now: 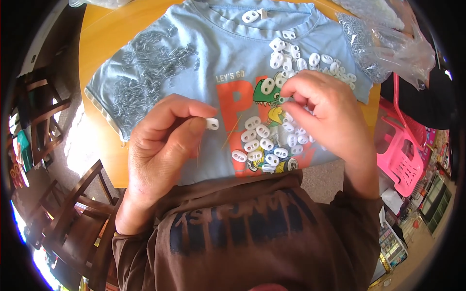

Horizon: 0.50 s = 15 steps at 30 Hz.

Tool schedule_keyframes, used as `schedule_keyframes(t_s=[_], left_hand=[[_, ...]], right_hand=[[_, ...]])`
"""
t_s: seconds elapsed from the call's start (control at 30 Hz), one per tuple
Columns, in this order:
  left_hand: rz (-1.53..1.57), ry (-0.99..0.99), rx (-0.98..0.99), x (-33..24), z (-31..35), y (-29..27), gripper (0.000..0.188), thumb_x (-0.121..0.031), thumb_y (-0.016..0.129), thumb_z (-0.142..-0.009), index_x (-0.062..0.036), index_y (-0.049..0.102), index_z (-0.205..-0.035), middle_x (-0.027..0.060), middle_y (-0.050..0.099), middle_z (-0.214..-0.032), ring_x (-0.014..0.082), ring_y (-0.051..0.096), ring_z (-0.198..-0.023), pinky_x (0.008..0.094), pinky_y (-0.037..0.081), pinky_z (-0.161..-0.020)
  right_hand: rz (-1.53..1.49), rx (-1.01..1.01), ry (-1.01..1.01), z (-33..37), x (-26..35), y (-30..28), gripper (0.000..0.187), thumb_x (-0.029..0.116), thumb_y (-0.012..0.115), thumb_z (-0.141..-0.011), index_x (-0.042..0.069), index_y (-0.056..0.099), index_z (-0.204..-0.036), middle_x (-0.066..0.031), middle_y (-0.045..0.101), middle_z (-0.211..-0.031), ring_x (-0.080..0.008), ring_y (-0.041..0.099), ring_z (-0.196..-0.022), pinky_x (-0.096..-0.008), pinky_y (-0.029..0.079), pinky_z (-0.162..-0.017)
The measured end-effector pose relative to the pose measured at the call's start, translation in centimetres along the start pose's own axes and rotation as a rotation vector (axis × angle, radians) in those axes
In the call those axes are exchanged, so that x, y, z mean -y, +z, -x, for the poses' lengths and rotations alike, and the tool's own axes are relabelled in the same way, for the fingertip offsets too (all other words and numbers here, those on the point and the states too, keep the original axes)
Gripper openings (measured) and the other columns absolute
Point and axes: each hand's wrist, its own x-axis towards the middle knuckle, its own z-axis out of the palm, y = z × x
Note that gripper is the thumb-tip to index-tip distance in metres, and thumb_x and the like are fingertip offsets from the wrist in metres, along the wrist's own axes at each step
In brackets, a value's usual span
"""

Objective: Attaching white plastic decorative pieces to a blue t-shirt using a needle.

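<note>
Between the thumb and index finger of my left hand (162,140) is a white two-hole cord lock part (212,123). A thin stick points down below those fingers, partly hidden. My right hand (323,109) hovers over the pile of white cord lock parts (287,63), its thumb and index finger curled close together. Something small and pale shows at their tips, too small to name. More loose cord lock parts (253,122) lie in a group between my hands. Small metal springs (155,60) are spread at the left on a light blue T-shirt (208,58).
The shirt covers a yellow wooden table (99,24). Clear plastic bags, one with springs (357,43), lie at the far right. Two thin sticks (232,132) rest on the shirt. A pink plastic chair (400,155) stands at the right, dark wooden chairs (80,218) at the left.
</note>
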Motion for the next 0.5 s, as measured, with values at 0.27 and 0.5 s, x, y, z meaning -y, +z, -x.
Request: schedule_keyframes(t_s=[0.27,0.5], left_hand=[[0.075,-0.023,0.0,0.1,-0.2,0.0,0.013,-0.001,0.051,-0.086,-0.0003,0.059,-0.096,-0.0025,0.052,-0.074,0.0018,0.043,-0.059,0.0155,0.035,-0.054],[0.102,-0.042,0.008,0.1,-0.1,0.3,0.014,-0.001,0.051,-0.085,-0.0007,0.059,-0.097,-0.0023,0.054,-0.076,0.0016,0.044,-0.059,0.0151,0.035,-0.054]], right_hand=[[-0.017,-0.062,-0.012,0.1,0.6,0.4,0.01,0.0,0.062,-0.071,0.003,0.053,-0.075,-0.0063,0.053,-0.069,-0.0197,0.055,-0.06,-0.0299,0.042,-0.053],[0.164,-0.024,-0.074,-0.3,0.5,0.7,0.009,0.004,0.062,-0.07,0.003,0.054,-0.073,-0.0082,0.055,-0.071,-0.0275,0.055,-0.067,-0.0363,0.042,-0.059]])
